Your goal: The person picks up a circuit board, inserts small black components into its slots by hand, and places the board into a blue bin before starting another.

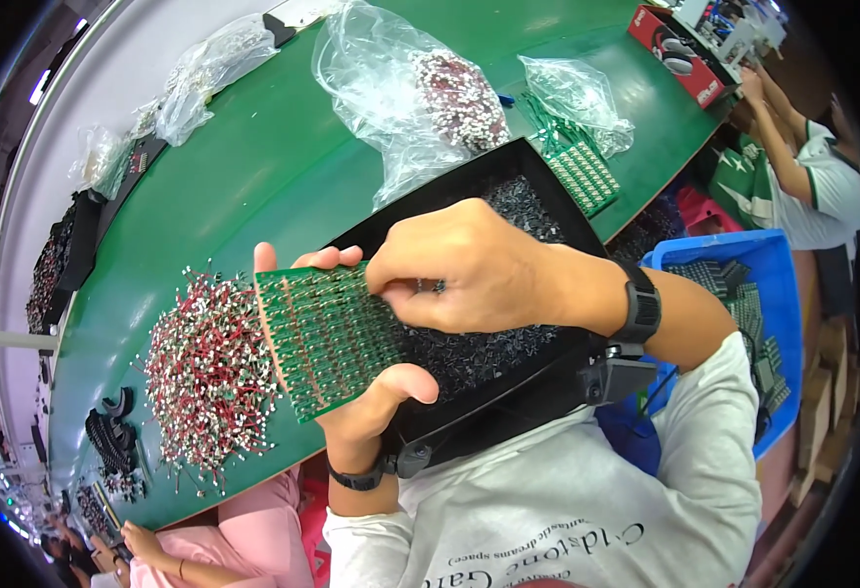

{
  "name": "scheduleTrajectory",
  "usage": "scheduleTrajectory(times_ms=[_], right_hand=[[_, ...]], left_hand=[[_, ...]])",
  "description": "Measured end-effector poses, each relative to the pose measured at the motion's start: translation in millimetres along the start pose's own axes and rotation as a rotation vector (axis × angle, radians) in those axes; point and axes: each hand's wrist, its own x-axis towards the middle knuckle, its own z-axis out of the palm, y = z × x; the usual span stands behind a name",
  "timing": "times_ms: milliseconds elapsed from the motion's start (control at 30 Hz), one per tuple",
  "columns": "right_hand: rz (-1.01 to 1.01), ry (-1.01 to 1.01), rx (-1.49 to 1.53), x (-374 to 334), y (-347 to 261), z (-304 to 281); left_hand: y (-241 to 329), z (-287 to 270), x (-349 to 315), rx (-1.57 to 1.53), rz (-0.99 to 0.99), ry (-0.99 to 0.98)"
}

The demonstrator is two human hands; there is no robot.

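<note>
A green circuit board panel [322, 338] with rows of small parts is tilted over the left edge of a black tray [567, 186]. My left hand [376, 404] grips the panel from below, its thumb by the near edge and its fingertips showing past the far edge. Over the panel's right end is my right hand [474, 267], thumb and fingers pinched together close to the board. Whatever lies between those fingertips is hidden. Small dark loose parts [479, 358] fill the tray under my hands.
Left of the panel is a heap of red-and-white wire leads [209, 377]. Clear bags [376, 88] and stacked green boards [587, 176] lie farther back. A blue crate [787, 323] of boards stands right. One co-worker [812, 186] is at far right, another [253, 534] at lower left.
</note>
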Motion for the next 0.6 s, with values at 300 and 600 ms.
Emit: scheduleTrajectory(times_ms=[300, 600], right_hand=[[-0.013, 0.015, -0.028, -1, -2, -8], [-0.083, -0.005, 0.021, -5, 5, 3]], left_hand=[[0, -2, -3, 0.021, 0.027, 0.035], [-4, 0, -3, 0.03, 0.046, -0.002]])
